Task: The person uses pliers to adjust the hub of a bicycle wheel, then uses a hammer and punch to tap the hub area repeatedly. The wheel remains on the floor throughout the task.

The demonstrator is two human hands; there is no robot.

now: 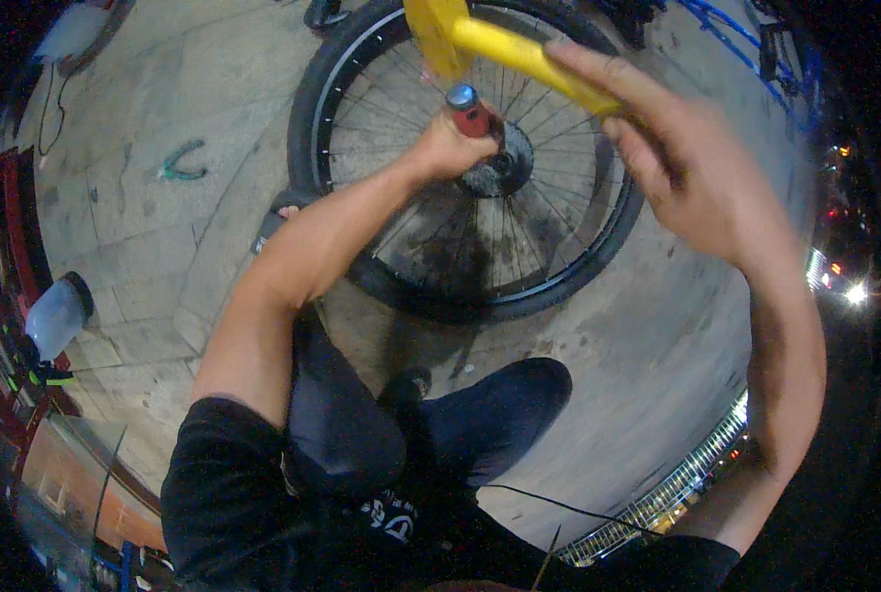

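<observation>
Left hand point(452, 146) closed round red-handled tool point(471, 118), likely stiff; wheel point(507, 178) beneath fist. Right hand point(692, 163) grips yellow hammer point(499, 46) near handle end; head beyond grip, probably heavy; best held there.

The wheel point(504, 173) lies on the floor point(124, 237) before the knees point(534, 390), pliers point(181, 165) to its left.

Toward twelve o'clock, the hammer point(509, 47) looks smooth, plastic or painted; the tool point(473, 120) seems plastic with a glossy metal end. The tyre point(307, 128) is matt rubber, the hub point(499, 176) dull metal. Toward six, the trousers point(495, 414) are matt cloth; toward ten, the floor point(213, 89) looks like matt concrete.
</observation>
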